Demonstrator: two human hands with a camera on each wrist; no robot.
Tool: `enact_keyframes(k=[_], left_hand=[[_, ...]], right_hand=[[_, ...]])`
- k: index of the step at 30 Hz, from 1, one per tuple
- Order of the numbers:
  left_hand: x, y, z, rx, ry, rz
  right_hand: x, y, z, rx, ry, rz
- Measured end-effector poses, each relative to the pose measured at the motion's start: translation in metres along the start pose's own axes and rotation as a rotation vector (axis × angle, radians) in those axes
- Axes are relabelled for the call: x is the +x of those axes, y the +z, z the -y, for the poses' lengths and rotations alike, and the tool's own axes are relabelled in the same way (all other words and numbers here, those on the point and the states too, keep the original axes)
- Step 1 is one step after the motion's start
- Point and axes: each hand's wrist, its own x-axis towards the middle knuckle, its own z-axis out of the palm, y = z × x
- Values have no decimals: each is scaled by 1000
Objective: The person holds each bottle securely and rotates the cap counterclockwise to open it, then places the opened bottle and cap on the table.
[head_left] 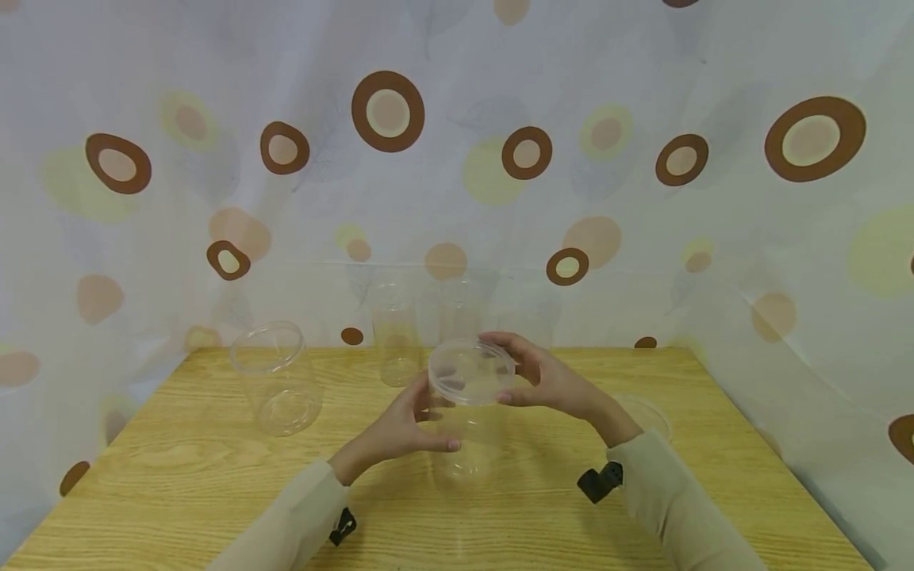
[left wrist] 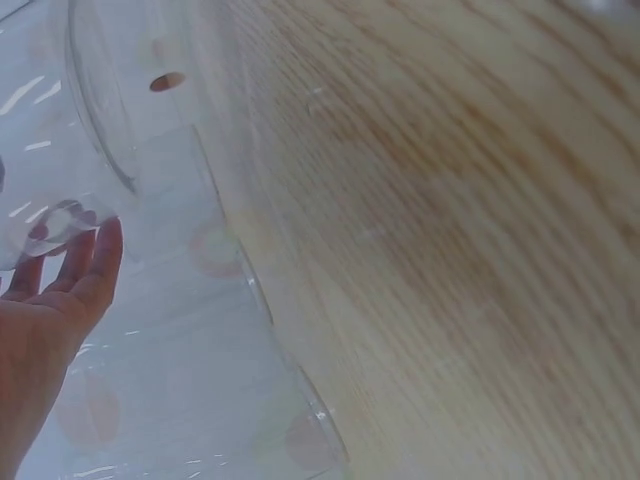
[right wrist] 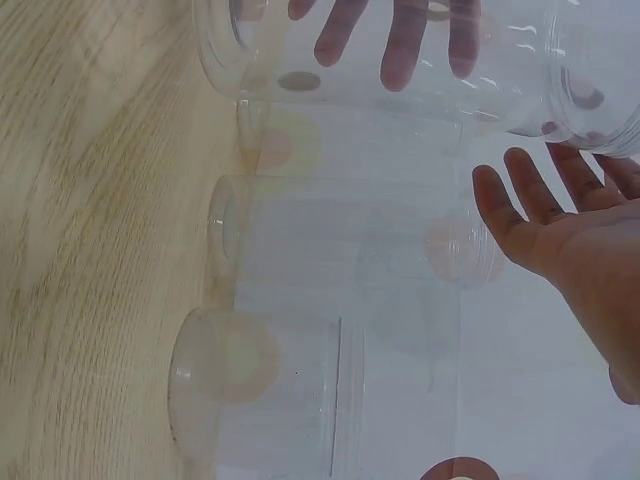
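Observation:
A tall clear plastic jar (head_left: pixel 467 444) stands at the table's middle, with a clear round lid (head_left: pixel 471 373) at its top. My left hand (head_left: pixel 396 432) grips the jar's side, thumb on the near face and fingers round the far side. My right hand (head_left: pixel 546 381) holds the lid's rim from the right, thumb in front and fingers behind. In the right wrist view, the right hand (right wrist: pixel 590 240) lies by the lid end, and the left fingers (right wrist: pixel 405 50) show through the jar wall. The left hand (left wrist: pixel 55 310) is partly cut off in the left wrist view.
A wide, open clear container (head_left: pixel 274 392) stands on the left of the wooden table (head_left: pixel 186 492). Behind the jar are more clear containers, including a tall one (head_left: pixel 397 337). Another clear lid (head_left: pixel 650 416) lies at the right, partly behind the right forearm. A patterned curtain (head_left: pixel 457 214) hangs behind.

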Motion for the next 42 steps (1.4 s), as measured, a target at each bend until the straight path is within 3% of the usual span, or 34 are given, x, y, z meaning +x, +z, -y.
enact_keyframes(k=[7, 14, 20, 27, 42], left_hand=[[1, 1, -1, -4, -3, -22], [-2, 4, -23, -8, -23, -39], [0, 4, -8, -1, -20, -55], [0, 3, 0, 12, -18, -42], [0, 2, 3, -56, 10, 62]], right_hand=[[-2, 12, 7, -156, -1, -145], [-4, 29, 12, -295, 12, -311], [-2, 34, 10, -363, 54, -345], [-4, 25, 9, -318, 57, -255], [-1, -1, 6, 27, 7, 59]])
